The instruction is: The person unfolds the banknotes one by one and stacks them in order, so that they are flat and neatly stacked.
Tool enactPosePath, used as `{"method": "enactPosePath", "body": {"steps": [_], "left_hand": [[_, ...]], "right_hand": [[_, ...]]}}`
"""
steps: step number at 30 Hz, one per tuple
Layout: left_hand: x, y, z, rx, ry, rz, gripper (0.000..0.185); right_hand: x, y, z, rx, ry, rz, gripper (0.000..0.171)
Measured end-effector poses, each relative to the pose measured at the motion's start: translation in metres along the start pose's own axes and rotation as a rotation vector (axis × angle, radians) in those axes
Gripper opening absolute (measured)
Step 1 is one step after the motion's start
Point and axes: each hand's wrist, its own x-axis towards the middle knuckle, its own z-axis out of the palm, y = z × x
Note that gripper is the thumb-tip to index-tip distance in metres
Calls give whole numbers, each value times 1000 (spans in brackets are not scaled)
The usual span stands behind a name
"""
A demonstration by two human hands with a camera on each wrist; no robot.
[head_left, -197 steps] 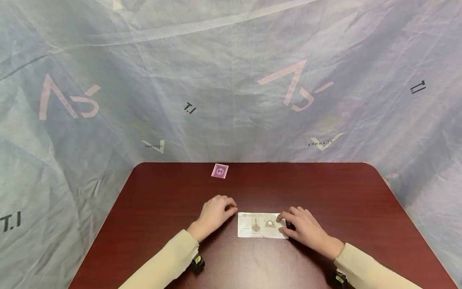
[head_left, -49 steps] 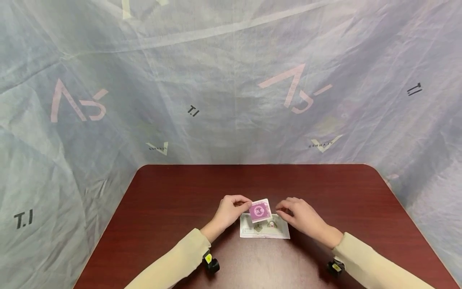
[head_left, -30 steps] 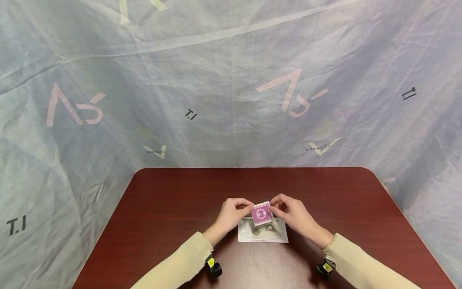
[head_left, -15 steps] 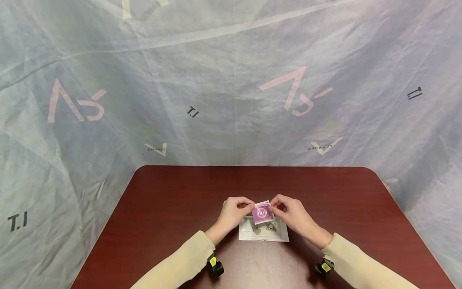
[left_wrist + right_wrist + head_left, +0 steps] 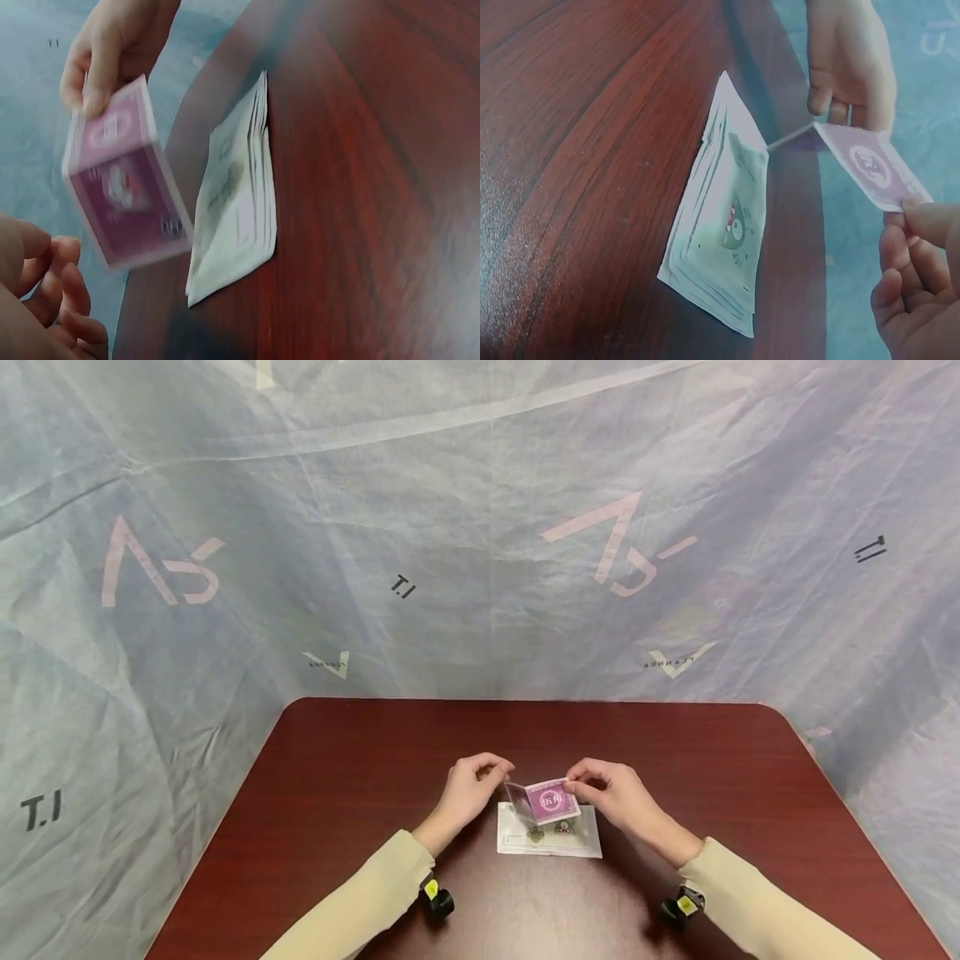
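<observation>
Head view: above the stack of notes (image 5: 550, 841) near the table's (image 5: 337, 777) front edge, the right hand (image 5: 609, 793) pinches the purple paper band (image 5: 551, 800); the left hand (image 5: 471, 785), fingers curled, seems to hold its other end.

Left wrist view: the band (image 5: 124, 184) hangs open, so keep it wide.

Right wrist view: the notes (image 5: 724, 232) lie flat; lower the band level over one end.

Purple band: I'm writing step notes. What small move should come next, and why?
Probably lower the band onto the stack: the right hand pinches it, spread open, just above the stack, which lies unbound on the table.
</observation>
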Motion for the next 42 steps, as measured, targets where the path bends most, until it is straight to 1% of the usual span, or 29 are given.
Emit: {"method": "enactPosePath", "body": {"steps": [2,3,5,7,11,14,16,19,22,25,27,29,31,34,36,39,42], "left_hand": [[3,-7,-4,3,3,3,15],[3,-11,-6,3,-7,5,16],[4,-18,-8,-15,-52,3,19],[3,-22,-8,-38,-111,-3,21],[1,-22,-6,-110,-228,-30,25],[1,-20,-4,-163,-260,-49,23],[0,-18,-4,-203,-257,-68,21],[-1,-15,-3,-233,-233,-90,17],[-2,-13,-2,-244,-223,-116,16],[-3,-12,-2,-239,-222,-145,15],[-4,-10,-3,-236,-223,-151,14],[-4,-9,-4,-237,-220,-134,13],[-4,-7,-5,-226,-209,-102,11],[-4,-6,-6,-173,-181,-48,7],[-4,-5,-6,-124,-156,-26,6],[-6,-5,-5,-84,-115,-10,5],[-8,-4,-3,-94,-73,-19,6]], "right_hand": [[1,0,-1,34,-8,-6,12],[1,0,-2,53,-12,-8,11],[1,0,-2,107,-24,-6,9],[1,-1,-3,158,-32,1,7],[0,-1,-4,257,-42,13,6],[0,0,-6,288,-41,24,6],[0,2,-7,289,-33,33,5],[-1,5,-10,257,-7,43,6],[-3,7,-13,240,20,56,7],[-4,8,-14,236,29,71,3],[-5,8,-14,239,38,77,3],[-6,8,-15,231,54,70,5],[-6,9,-15,195,81,65,5],[-9,8,-14,134,103,80,5],[-12,7,-13,105,106,98,5],[-15,8,-11,92,106,104,6],[-16,10,-8,65,113,69,11]]}}
